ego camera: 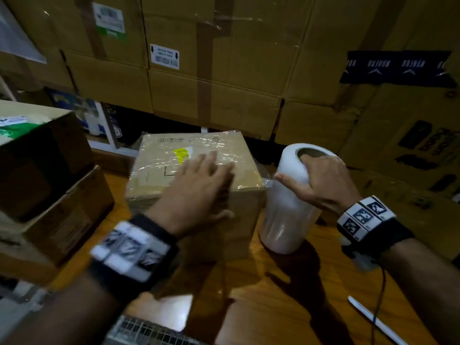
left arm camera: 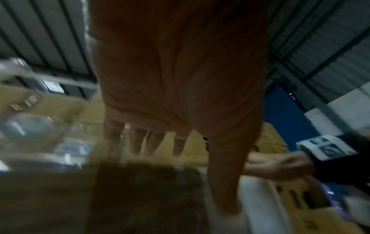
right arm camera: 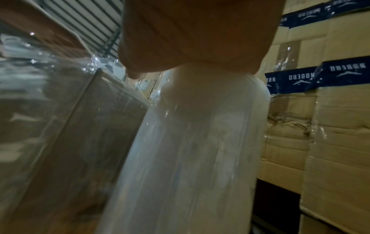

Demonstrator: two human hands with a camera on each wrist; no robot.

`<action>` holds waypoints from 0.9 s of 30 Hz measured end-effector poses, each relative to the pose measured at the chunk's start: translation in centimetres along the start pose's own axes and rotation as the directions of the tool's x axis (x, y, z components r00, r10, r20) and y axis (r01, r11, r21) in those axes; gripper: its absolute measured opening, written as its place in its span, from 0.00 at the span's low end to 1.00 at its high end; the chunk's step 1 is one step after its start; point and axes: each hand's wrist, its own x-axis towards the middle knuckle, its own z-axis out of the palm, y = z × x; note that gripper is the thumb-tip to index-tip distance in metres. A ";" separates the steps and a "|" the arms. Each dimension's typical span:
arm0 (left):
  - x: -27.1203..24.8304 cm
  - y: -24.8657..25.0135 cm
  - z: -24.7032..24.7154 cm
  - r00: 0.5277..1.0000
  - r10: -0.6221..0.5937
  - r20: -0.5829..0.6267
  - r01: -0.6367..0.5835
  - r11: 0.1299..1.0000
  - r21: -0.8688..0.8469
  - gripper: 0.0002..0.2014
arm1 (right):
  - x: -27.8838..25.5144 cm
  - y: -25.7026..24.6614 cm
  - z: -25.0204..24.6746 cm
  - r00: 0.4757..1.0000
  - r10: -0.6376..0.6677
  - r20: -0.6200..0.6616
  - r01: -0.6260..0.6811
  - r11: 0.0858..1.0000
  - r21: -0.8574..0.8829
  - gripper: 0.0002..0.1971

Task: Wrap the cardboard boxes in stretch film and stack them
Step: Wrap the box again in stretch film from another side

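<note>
A film-covered cardboard box (ego camera: pixel 196 170) is positioned on the wooden desk (ego camera: pixel 286 295), in front of a wall of stacked cartons (ego camera: pixel 224 70). The left hand (ego camera: pixel 199 185) is laid flat on the box top with the fingers extended and nothing gripped. Just to the right of the box, the stretch film roll (ego camera: pixel 291 202) is stood upright on the desk and is gripped at its upper end by the right hand (ego camera: pixel 321 180), with fingers hooked into the core opening and the thumb pressed against the outer side.
</note>
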 end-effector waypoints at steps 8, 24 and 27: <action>6.5 5.9 2.5 0.979 -0.163 -0.126 0.160 0.987 -0.031 0.43 | -1.3 5.4 -1.4 0.954 -0.227 0.196 0.202 0.969 0.140 0.31; 0.3 -0.6 2.8 0.967 0.146 -0.209 -0.197 0.949 -0.246 0.51 | 1.6 4.6 0.7 0.990 -0.061 0.124 0.070 0.995 -0.067 0.36; -0.4 -2.1 2.4 0.986 0.155 -0.068 -0.165 0.967 -0.192 0.52 | 1.2 5.9 0.8 0.968 -0.203 0.149 0.184 0.975 0.128 0.28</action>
